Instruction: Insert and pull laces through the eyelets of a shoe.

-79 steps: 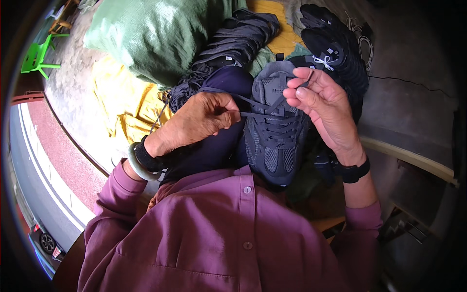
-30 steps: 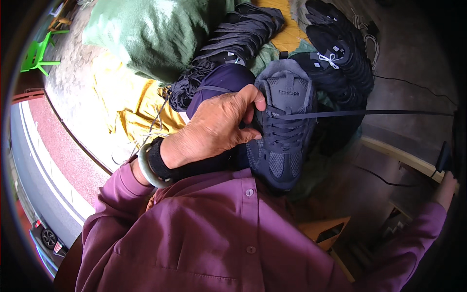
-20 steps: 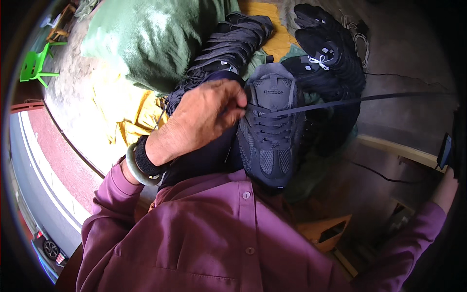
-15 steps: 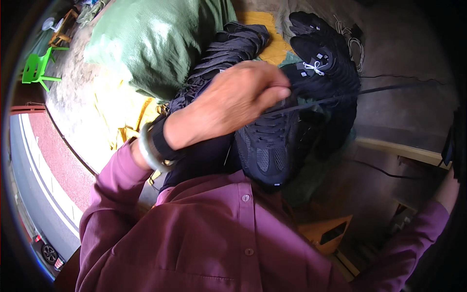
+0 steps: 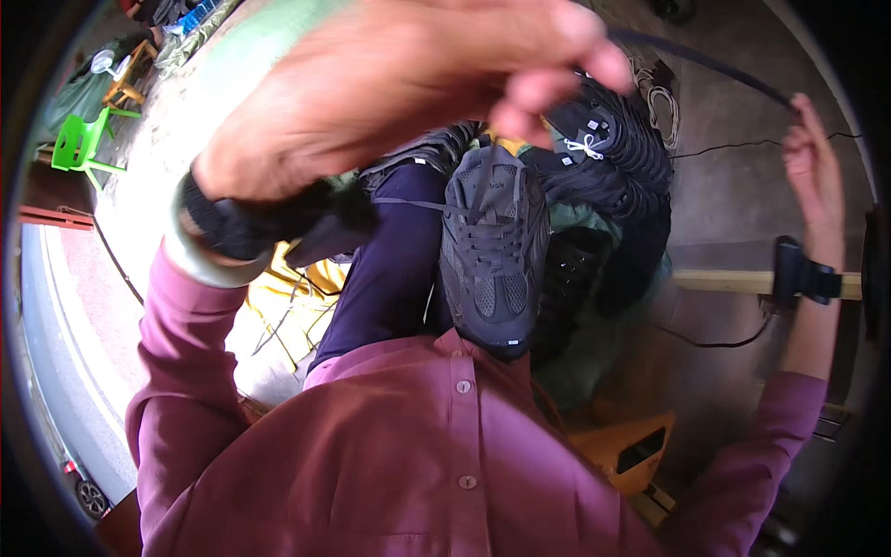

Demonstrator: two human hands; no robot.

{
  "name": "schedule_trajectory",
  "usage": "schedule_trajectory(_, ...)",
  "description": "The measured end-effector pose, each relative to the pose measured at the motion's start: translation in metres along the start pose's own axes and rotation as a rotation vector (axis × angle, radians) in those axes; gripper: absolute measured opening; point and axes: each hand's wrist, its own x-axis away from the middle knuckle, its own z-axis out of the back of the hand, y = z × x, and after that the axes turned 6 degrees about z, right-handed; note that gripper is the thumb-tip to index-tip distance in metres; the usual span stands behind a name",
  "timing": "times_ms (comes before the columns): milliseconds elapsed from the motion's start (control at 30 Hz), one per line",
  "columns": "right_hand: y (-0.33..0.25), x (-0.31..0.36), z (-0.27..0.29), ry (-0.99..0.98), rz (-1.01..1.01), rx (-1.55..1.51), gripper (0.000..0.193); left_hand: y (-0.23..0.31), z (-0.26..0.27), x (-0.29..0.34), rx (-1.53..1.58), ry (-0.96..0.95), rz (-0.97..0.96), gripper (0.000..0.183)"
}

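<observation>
A dark shoelace (image 5: 710, 58) runs in a bowed line between my two raised hands. My left hand (image 5: 371, 102), large and blurred close to the camera, pinches one end at its fingertips. Off to the right, my right hand (image 5: 809, 172) grips the other end between thumb and fingers. Below them a black sneaker (image 5: 497, 255) rests on my lap, toe towards me. Its own lace crosses the eyelets, and a loose length stretches left over my dark trouser leg (image 5: 385, 251).
Stacked black shoe parts (image 5: 613, 153) lie beyond the sneaker, one tied with white string. A wooden bar (image 5: 715, 281) and an orange-brown box-like piece (image 5: 626, 450) are at right. Yellow sacking (image 5: 320, 278) lies left; a green chair (image 5: 83, 144) stands far left.
My left hand has risen away from the sneaker, towards the camera. My right hand has come up into view at the right, and the shoelace has lifted with both hands.
</observation>
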Motion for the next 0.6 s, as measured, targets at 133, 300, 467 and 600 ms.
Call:
schedule_trajectory(133, 0.086, 0.057, -0.078, -0.014, -0.185, -0.152, 0.030, -0.003, 0.025, 0.053, 0.002, 0.200, -0.310, 0.025)
schedule_trajectory(300, 0.160, 0.089, -0.167, -0.215, -0.315, -0.056, 0.026, 0.019, 0.057, 0.154, 0.026, 0.351, -0.422, 0.026)
schedule_trajectory(467, 0.195, 0.089, -0.225, -0.474, -0.058, 0.257, 0.025, 0.017, 0.106, 0.262, 0.016, 0.577, -0.509, 0.018)
schedule_trajectory(600, 0.196, 0.082, -0.248, -0.566, -0.050, 0.390, 0.028, 0.008, 0.117, 0.294, 0.028, 0.681, -0.437, 0.021)
